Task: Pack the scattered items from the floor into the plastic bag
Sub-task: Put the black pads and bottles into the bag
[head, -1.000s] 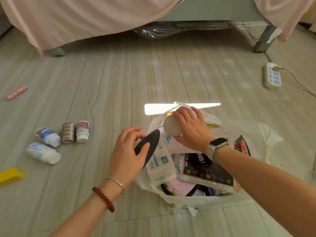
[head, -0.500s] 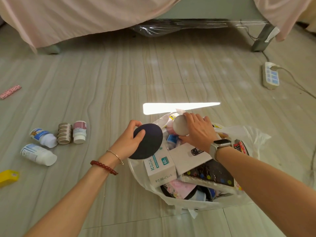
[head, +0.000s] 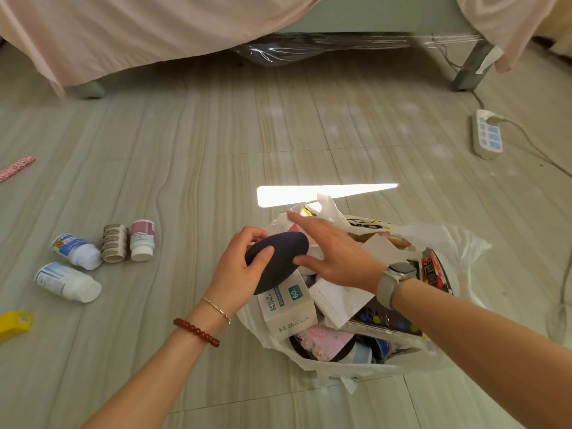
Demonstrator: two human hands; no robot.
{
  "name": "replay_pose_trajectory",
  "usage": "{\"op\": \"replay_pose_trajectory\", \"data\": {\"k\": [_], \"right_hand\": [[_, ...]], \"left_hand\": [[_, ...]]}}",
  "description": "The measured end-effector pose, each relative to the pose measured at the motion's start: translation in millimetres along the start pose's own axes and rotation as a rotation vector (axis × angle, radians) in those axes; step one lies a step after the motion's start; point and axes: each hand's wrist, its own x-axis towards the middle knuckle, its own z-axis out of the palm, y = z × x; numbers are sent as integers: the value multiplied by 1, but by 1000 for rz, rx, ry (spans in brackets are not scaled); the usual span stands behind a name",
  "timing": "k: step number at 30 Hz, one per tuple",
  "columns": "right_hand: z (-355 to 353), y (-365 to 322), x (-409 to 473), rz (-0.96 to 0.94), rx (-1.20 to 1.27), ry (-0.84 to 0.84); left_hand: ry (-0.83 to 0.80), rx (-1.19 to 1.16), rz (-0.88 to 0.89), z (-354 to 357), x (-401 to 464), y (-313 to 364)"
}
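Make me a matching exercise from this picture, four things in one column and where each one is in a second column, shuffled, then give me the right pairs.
Things
1. dark round pad
2. power strip
3. yellow object
4. white tissue box

Places
A. on the floor at the far right, with a plug in it
B. inside the plastic bag, near its left edge
C. held in the left hand above the bag
D. on the floor at the left edge of the view

Pairs: 1-C, 2-A, 3-D, 4-B
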Motion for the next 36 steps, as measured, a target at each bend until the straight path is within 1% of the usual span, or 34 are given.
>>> {"op": "replay_pose_trajectory", "data": {"k": [2,4,6,8,9,12,14,16,17,18,19,20,22,23,24,26,27,28,29,30,33,36], "right_hand": [[5,-10,3,-2,25,5],[5,-13,-1,28,73,46],[0,-8,-8,105,163,112],[-8,3,-18,192,167,148],[-11,10,-23,231,111,149],[-17,30,-33,322,-164,120],[-17,37,-34,359,-377,102],[-14,35,-34,324,-556,136],[-10,33,-34,271,-601,154],[-4,29,-33,202,-591,140],[3,24,-33,120,-560,90],[13,24,-35,38,-534,6],[29,29,-41,-63,-582,-190],[30,36,-41,-77,-631,-211],[26,41,-41,-47,-657,-212],[14,50,-37,87,-626,-274],[9,52,-34,126,-586,-281],[6,50,-33,121,-544,-244],[5,44,-32,63,-517,-177],[7,34,-33,-26,-494,-101],[18,4,-27,-256,-402,52],[18,-35,-5,-328,-245,279]], "left_hand": [[46,-6,6,-1,-1,0],[91,-50,-12,-5,-2,-1],[124,-91,-40,-9,-2,-2],[164,-56,-75,-11,0,-3],[175,-18,-101,-10,1,-4],[157,71,-171,-4,5,-3],[154,107,-160,-1,5,0],[183,107,-111,-3,6,4],[203,87,-89,-5,8,7],[226,53,-79,-7,10,9],[253,7,-85,-11,13,12],[284,-49,-95,-14,15,15],[340,-157,-99,-20,19,20],[362,-192,-88,-22,20,22],[378,-212,-73,-22,19,25],[398,-227,-55,-21,16,26],[399,-228,-56,-20,15,26],[392,-229,-61,-21,13,25],[375,-224,-65,-21,12,23],[347,-211,-67,-23,11,21],[260,-159,-30,-29,4,14],[214,-80,46,-43,-6,3]]}}
